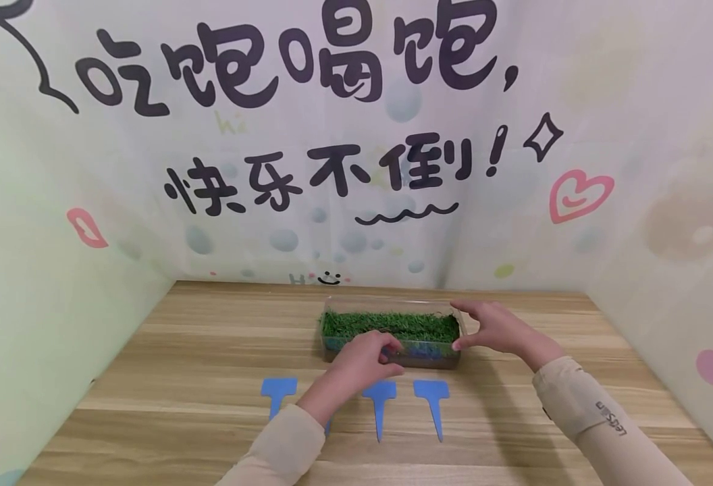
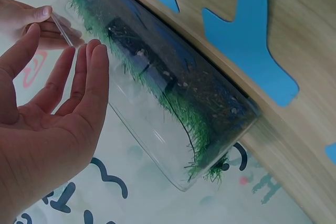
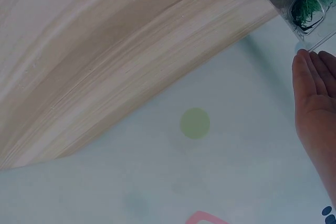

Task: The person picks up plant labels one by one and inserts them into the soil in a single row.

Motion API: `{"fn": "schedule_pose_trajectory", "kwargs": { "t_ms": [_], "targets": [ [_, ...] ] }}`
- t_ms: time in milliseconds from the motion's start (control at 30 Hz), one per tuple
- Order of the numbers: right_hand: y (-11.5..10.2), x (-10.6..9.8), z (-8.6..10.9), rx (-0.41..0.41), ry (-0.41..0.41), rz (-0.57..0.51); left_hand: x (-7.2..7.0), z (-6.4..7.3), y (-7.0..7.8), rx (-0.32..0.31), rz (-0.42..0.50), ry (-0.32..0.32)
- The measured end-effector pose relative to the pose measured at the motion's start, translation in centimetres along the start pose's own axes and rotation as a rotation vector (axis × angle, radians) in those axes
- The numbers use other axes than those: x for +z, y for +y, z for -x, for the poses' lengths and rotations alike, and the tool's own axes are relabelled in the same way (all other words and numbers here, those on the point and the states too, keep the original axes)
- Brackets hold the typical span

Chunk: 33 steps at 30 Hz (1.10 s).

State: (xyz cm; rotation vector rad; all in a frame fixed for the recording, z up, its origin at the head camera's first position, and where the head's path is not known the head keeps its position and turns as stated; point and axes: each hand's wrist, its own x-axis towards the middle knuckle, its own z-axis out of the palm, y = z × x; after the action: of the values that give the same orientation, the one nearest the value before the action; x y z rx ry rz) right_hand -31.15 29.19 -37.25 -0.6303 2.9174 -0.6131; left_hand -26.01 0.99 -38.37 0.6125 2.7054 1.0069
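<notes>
While the right hand (image 1: pixel 496 325) grips the right end of the clear box (image 1: pixel 434 362), thumb at the near corner and fingers at the far one, the left hand (image 1: pixel 365 358) is at the box's long near wall, fingers loosely bent, holding nothing; can't tell if its tips touch the plastic. The box stands upright toward the back of the wooden table (image 1: pixel 186 378), long side facing the person, a strip of artificial grass (image 1: pixel 356 322) inside.

Counts: one box, two hands, four blue T-shaped markers (image 1: pixel 431 389) in front of the box. Three markers have heads in plain sight; the fourth is just a sliver beside the left sleeve (image 1: pixel 286 442), rest covered by that arm. Backdrop (image 1: pixel 144 196) has two lines of black characters and two pink hearts in the head view.

Left wrist view adds the brown, soil-like layer (image 2: pixel 215 95) under the grass, seen through the wall, plus grass blades poking past the box's left end; parts of three markers there. Right wrist view alone gives a close look at the rounded outline (image 3: pixel 307 11) on the right end wall, with the right fingertips up against the rim; thumb and markers out of that frame.
</notes>
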Motion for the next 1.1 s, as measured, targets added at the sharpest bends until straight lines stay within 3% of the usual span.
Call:
{"fn": "schedule_pose_trajectory", "kwargs": {
  "t_ms": [567,767,1100],
  "targets": [
    [-0.1,0.0,-0.1,0.001,0.0,0.017,1.4,-0.4,0.4,-0.033,-0.02,-0.054],
    [-0.1,0.0,-0.1,-0.001,0.004,0.016,2.0,-0.5,0.6,-0.009,-0.079,-0.067],
    [-0.1,0.0,0.0,-0.008,0.009,0.021,2.9,-0.5,1.1,-0.008,-0.075,-0.111]
  ]
}}
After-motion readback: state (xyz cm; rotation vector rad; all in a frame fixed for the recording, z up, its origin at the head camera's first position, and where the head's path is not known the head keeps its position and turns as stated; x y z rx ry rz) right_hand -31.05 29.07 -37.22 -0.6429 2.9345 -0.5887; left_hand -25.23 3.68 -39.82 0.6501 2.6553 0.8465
